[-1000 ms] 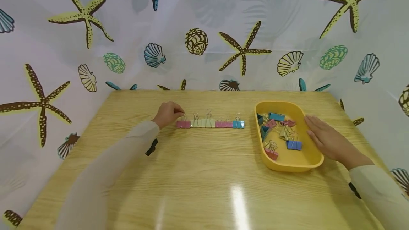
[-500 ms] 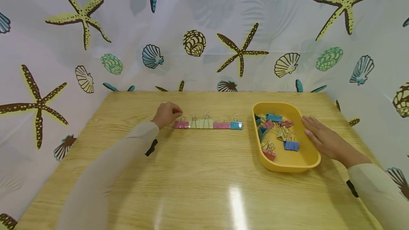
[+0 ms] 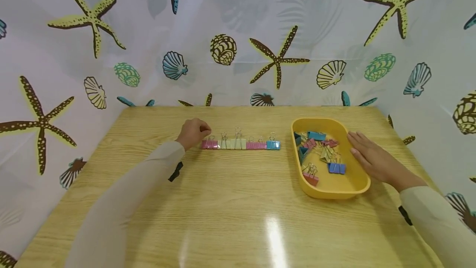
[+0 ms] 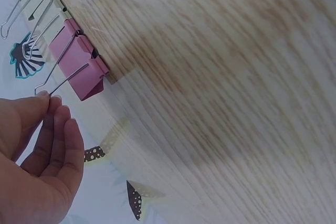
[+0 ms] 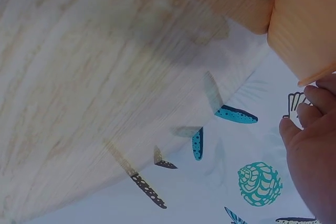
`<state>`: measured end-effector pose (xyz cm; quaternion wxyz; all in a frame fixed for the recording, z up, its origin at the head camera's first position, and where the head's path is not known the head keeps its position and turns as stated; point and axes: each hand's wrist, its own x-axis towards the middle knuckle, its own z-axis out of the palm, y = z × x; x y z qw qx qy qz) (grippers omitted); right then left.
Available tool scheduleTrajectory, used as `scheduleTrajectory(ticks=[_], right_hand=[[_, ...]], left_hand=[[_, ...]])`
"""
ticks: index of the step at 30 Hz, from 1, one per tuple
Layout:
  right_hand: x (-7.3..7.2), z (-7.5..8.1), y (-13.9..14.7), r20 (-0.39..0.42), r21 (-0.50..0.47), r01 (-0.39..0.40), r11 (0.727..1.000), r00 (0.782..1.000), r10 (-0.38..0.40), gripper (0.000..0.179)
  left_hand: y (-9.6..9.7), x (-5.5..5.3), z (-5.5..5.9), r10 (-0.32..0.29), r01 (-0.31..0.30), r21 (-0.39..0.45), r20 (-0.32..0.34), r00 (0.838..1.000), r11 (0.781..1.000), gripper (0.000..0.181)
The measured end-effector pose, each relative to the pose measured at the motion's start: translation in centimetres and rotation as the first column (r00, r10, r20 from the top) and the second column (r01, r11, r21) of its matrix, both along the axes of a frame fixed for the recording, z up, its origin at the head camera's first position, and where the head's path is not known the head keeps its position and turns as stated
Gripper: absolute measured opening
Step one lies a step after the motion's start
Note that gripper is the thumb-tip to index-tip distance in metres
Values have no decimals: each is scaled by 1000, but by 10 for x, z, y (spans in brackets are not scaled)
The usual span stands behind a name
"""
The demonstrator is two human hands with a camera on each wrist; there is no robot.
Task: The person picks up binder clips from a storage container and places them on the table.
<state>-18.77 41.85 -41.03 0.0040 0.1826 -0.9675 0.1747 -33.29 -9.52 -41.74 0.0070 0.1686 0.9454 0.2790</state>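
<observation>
In the head view, my left hand (image 3: 192, 132) is at the left end of a row of binder clips standing side by side. Its thumb and fingertips pinch the wire handle of the end one, a pink binder clip (image 4: 79, 66), as the left wrist view shows up close. Pale yellow-green clips (image 3: 238, 144) come beside it, then smaller pink clips (image 3: 256, 146) and a blue clip (image 3: 273, 145) at the right end. My right hand (image 3: 375, 159) lies with straight fingers along the right rim of a yellow bin (image 3: 331, 195).
Inside the bin sit loose binder clips, among them a dark blue clip (image 3: 336, 168), a red clip (image 3: 310, 179) and several teal, yellow and pink ones. A wooden table (image 3: 223, 206) carries everything. Patterned cloth (image 3: 208, 20) rises behind its back edge and at both sides.
The head view has drifted so that the whole scene sits slightly further left. My left hand stays at the pink clip, and my right hand stays against the bin.
</observation>
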Motion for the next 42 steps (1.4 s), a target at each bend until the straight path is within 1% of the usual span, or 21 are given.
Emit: scheduleTrajectory(ticks=[5, 11, 16, 19, 22, 25, 27, 29, 31, 32, 35, 37, 38, 40, 42], right_hand=[[-2, -2, -1, 5, 1, 3, 1000, 1000, -3, 54], [0, -4, -3, -40, 13, -7, 1000, 999, 8, 53], [0, -7, -4, -64, 18, -15, 1000, 998, 16, 52], [0, -8, -3, -72, 18, -18, 1000, 997, 20, 52], [1, -9, -2, -79, 19, -21, 1000, 997, 23, 52], [0, -10, -2, -89, 22, -26, 999, 996, 28, 52], [-1, -11, -3, -87, 21, -28, 999, 996, 29, 52], [-1, -11, -3, -80, 25, -27, 999, 996, 29, 52], [-2, -11, -3, -72, 30, -24, 999, 997, 26, 52], [-2, -11, -4, -68, 33, -22, 999, 997, 24, 53], [-2, -10, -4, -71, 41, -12, 999, 997, 14, 53], [-1, -9, -3, -75, 44, -10, 999, 997, 13, 52], [-1, -9, -2, -80, 48, -6, 999, 997, 10, 52], [-1, -8, -2, -85, 52, 0, 999, 996, 4, 52], [-2, -9, -2, -87, 48, 4, 999, 996, 0, 52]], left_hand=[[0, -3, -2, 1, -1, -6, 3, 1000, 1000, 21], [1, 1, 0, 9, -9, -9, 30, 1000, 1000, 22], [-2, 4, 1, -8, 8, -20, 33, 999, 1000, 26], [-2, 2, 3, -26, 27, -48, 23, 999, 999, 28], [1, 1, 11, -57, 55, -96, -22, 998, 994, 26], [13, 1, 25, -96, 85, -140, -74, 993, 986, 24], [25, 2, 36, -131, 117, -156, -79, 988, 981, 23], [40, 3, 49, -183, 169, -180, -69, 981, 969, 22], [55, 2, 58, -255, 238, -211, -57, 965, 948, 21], [63, 1, 63, -297, 278, -230, -53, 953, 933, 20], [89, -4, 76, -419, 391, -283, -46, 907, 876, 20], [106, -6, 85, -486, 450, -310, -47, 873, 838, 19], [115, -6, 90, -517, 481, -313, -38, 855, 819, 21], [132, -3, 100, -566, 530, -322, -21, 824, 784, 24], [148, 1, 108, -604, 568, -323, -12, 797, 757, 27]])
